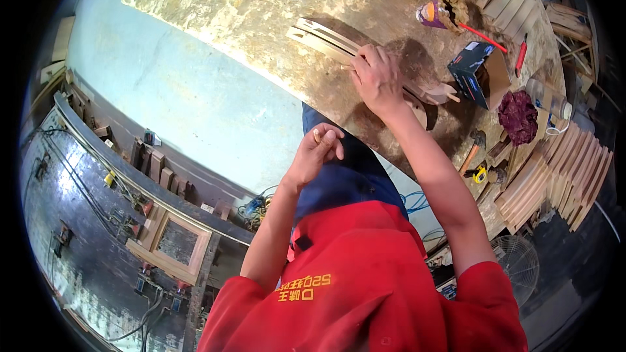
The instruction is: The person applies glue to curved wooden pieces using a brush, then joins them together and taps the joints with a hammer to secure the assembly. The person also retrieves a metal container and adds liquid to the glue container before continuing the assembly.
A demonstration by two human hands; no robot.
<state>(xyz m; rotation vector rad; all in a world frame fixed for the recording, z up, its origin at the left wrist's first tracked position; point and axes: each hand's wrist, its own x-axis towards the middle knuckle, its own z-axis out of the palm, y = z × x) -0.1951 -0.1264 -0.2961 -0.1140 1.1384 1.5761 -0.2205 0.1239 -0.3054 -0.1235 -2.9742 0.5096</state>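
My right hand (pixel 378 81) is closed over the middle of some long, narrow wooden strips (pixel 318 40) on the worn worktable (pixel 215 6). The strips' slotted ends stick out to the left of my fingers. On the other side of that hand lie curved pale wooden parts (pixel 435 95), partly covered by my wrist and forearm. My left hand (pixel 312 156) hovers in front of my body, off the table edge, its fingers curled in. A small tan thing (pixel 317 135) shows at those fingers; it is too small to name.
On the table's right stand a purple tub (pixel 432 14), a dark open box (pixel 471 73), red pens (pixel 521 56), a crumpled dark red bag (pixel 518 117) and a hammer (pixel 474 150). Stacked wooden slats (pixel 561 173) and a fan (pixel 515 264) are nearby. A clamping bench (pixel 98 221) holds a wooden frame (pixel 179 248) at left.
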